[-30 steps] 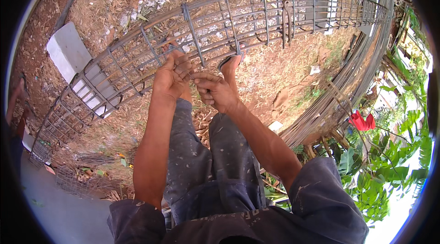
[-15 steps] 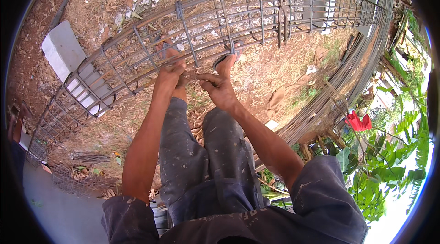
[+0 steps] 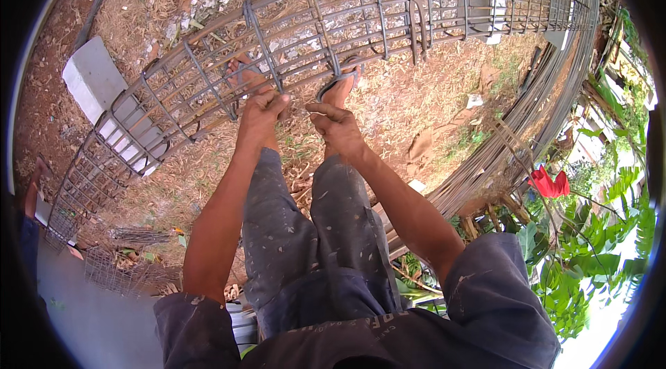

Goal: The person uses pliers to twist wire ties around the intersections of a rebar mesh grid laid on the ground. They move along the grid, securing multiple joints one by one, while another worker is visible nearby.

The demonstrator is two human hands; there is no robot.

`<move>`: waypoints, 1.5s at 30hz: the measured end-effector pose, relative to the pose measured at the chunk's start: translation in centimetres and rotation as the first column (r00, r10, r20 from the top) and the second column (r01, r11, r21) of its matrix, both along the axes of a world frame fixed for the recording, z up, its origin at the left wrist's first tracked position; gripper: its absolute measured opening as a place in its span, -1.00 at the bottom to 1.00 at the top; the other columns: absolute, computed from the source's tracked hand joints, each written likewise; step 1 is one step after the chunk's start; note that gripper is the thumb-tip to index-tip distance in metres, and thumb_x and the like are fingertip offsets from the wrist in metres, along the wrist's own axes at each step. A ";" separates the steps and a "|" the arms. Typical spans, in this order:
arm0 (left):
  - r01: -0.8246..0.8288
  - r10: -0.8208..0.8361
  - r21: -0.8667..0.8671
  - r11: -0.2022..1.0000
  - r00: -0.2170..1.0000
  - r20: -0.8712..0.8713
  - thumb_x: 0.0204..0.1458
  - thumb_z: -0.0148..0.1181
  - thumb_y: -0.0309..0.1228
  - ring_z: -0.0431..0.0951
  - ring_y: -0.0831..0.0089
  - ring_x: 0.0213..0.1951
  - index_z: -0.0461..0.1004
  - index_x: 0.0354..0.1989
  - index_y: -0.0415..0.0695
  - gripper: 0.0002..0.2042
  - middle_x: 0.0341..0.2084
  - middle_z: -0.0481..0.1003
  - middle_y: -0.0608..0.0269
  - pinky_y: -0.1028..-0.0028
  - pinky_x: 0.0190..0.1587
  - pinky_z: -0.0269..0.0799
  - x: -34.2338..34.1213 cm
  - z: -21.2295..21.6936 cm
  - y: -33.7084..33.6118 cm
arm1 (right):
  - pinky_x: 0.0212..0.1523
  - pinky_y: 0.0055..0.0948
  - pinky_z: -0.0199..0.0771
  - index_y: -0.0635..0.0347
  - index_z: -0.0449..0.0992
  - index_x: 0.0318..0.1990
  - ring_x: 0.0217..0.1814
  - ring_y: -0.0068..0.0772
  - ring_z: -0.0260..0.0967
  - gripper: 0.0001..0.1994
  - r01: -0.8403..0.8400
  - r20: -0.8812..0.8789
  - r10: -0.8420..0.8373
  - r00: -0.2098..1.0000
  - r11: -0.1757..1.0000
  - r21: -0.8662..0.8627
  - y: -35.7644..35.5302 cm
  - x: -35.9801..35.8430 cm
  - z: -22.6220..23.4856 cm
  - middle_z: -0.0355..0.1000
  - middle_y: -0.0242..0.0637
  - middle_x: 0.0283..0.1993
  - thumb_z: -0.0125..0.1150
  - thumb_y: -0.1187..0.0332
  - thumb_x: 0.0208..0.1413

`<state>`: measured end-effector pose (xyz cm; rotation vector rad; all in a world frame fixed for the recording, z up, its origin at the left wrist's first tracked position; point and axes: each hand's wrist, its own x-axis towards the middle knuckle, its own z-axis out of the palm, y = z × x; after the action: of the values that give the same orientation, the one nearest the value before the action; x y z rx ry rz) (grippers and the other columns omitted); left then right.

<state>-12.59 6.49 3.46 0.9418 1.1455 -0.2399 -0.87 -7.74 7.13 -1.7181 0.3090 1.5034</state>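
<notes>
- Steel rebar cage [image 3: 388, 15], long and rusty grey, lies across the bare ground [image 3: 430, 112] we look down on, arching from the lower left to the upper right, propped on a white concrete block [image 3: 94, 81] near its left end.
- Loose straight rebar rods [image 3: 534, 112] lie bundled along the ground's right edge, beside green plants.
- Our left hand [image 3: 260, 109] is fisted tight around the cage's near bottom bar.
- Our right hand [image 3: 333, 126], just beside it, has its fingers curled narrow at the same bar; what they pinch we cannot tell.
</notes>
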 end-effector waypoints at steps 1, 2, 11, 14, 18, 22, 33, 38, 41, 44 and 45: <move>0.003 -0.003 0.002 1.000 0.999 -0.034 0.11 0.18 -0.25 0.34 0.66 -0.47 0.52 -0.09 -0.29 -0.66 -0.55 0.43 0.44 0.59 -0.37 0.26 0.5 0.5 -0.3 | -0.53 -0.66 0.08 0.26 0.52 -0.03 -0.54 -0.74 0.08 -0.73 0.048 -0.021 -0.048 0.999 0.999 0.001 -0.2 0.1 0.0 0.26 -0.58 -0.55 0.12 0.52 0.09; 0.007 -0.007 0.006 1.000 0.997 -0.071 0.12 0.18 -0.26 0.33 0.66 -0.49 0.52 -0.09 -0.30 -0.66 -0.58 0.41 0.45 0.59 -0.39 0.25 1.1 1.4 -0.2 | -0.53 -0.66 0.08 0.26 0.52 -0.03 -0.54 -0.74 0.08 -0.73 0.088 -0.032 -0.089 0.996 0.996 -0.007 -0.2 0.0 0.1 0.27 -0.57 -0.55 0.12 0.52 0.09; -0.014 0.000 -0.103 0.995 0.992 -0.130 0.11 0.16 -0.25 0.31 0.58 -0.57 0.51 -0.46 -0.26 -0.71 -0.67 0.39 0.36 0.51 -0.45 0.22 -1.4 -0.9 -1.7 | -0.34 -0.62 0.28 0.23 0.56 -0.05 -0.39 -0.69 0.22 -0.74 -0.365 0.177 0.367 0.913 0.930 -0.047 -1.0 0.1 -1.2 0.41 -0.47 -0.40 0.13 0.44 0.10; 0.169 -0.165 0.013 0.985 0.971 -0.172 0.08 0.21 -0.23 0.37 0.59 -0.53 0.57 -0.27 -0.31 -0.68 -0.61 0.43 0.38 0.53 -0.41 0.30 -2.6 -0.8 0.2 | -0.23 -0.60 0.34 0.21 0.56 -0.03 -0.32 -0.62 0.30 -0.72 -0.394 0.119 0.396 0.910 0.918 -0.046 1.1 0.2 -1.1 0.48 -0.40 -0.32 0.15 0.36 0.10; 0.020 -0.023 -0.017 1.000 0.985 -0.172 0.06 0.24 -0.21 0.37 0.57 -0.55 0.57 -0.35 -0.24 -0.72 -0.63 0.44 0.36 0.51 -0.42 0.32 -4.5 -1.4 3.4 | -0.20 -0.52 0.36 0.23 0.55 -0.04 -0.30 -0.53 0.34 -0.71 -0.338 -0.005 0.339 0.941 0.936 -0.101 6.7 -0.9 0.9 0.50 -0.30 -0.28 0.14 0.38 0.08; -0.195 0.172 -0.156 0.968 0.974 -0.147 0.03 0.27 -0.19 0.38 0.53 -0.59 0.53 -0.49 -0.15 -0.74 -0.68 0.41 0.37 0.48 -0.45 0.34 -3.8 -1.0 6.4 | -0.51 -0.58 0.19 0.23 0.54 -0.02 -0.50 -0.66 0.17 -0.70 -0.221 -0.067 0.216 0.974 0.972 -0.084 7.6 -2.5 -1.3 0.44 -0.37 -0.39 0.14 0.36 0.09; -0.284 0.275 -0.082 0.955 0.956 -0.105 0.01 0.24 -0.29 0.30 0.61 -0.64 0.54 -0.46 -0.17 -0.81 -0.69 0.40 0.39 0.56 -0.53 0.16 -3.3 -1.1 7.9 | 0.04 -0.46 0.32 0.11 0.49 0.06 -0.04 -0.27 0.44 -0.68 -0.622 0.265 0.621 0.738 0.778 -0.088 9.8 -2.6 -0.3 0.51 -0.16 -0.04 0.04 0.28 0.18; -0.344 0.324 -0.093 0.935 0.930 -0.176 0.00 0.24 -0.28 0.23 0.60 -0.64 0.53 -0.53 -0.17 -0.78 -0.73 0.32 0.42 0.54 -0.54 0.08 -1.9 -0.5 7.7 | -0.09 -0.22 0.45 0.02 0.57 -0.07 -0.16 0.02 0.46 -0.70 -0.653 0.507 0.619 0.599 0.745 -0.138 9.7 -2.7 0.0 0.49 -0.02 -0.16 0.04 0.38 0.04; -0.310 0.293 -0.065 0.948 0.937 -0.192 0.01 0.22 -0.29 0.22 0.60 -0.65 0.55 -0.50 -0.17 -0.80 -0.73 0.31 0.43 0.52 -0.55 0.08 -1.9 -0.8 7.3 | -0.16 -0.19 0.47 0.01 0.57 -0.09 -0.22 0.04 0.46 -0.71 -0.699 0.537 0.673 0.508 0.687 -0.200 10.0 -2.5 0.7 0.50 -0.02 -0.20 0.02 0.39 0.04; -0.220 0.210 -0.029 0.975 0.956 -0.203 0.01 0.23 -0.28 0.23 0.61 -0.64 0.57 -0.45 -0.18 -0.80 -0.74 0.29 0.45 0.51 -0.55 0.12 -1.9 -1.9 6.8 | -0.20 -0.17 0.48 0.00 0.57 -0.11 -0.27 0.07 0.46 -0.72 -0.704 0.513 0.695 0.504 0.674 -0.222 9.9 -2.3 0.9 0.49 0.00 -0.22 0.02 0.40 0.04; -0.192 0.184 -0.021 0.981 0.964 -0.193 0.01 0.22 -0.28 0.26 0.61 -0.63 0.57 -0.43 -0.20 -0.79 -0.73 0.31 0.44 0.52 -0.54 0.14 -1.9 -2.1 6.5 | -0.21 -0.17 0.48 0.00 0.58 -0.11 -0.28 0.08 0.46 -0.72 -0.708 0.499 0.705 0.504 0.668 -0.229 9.8 -2.3 0.9 0.49 0.00 -0.23 0.01 0.40 0.04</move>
<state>-14.52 12.98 1.32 0.7805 1.3931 -0.2005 -3.12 2.04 8.04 -2.3325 -0.8334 1.4047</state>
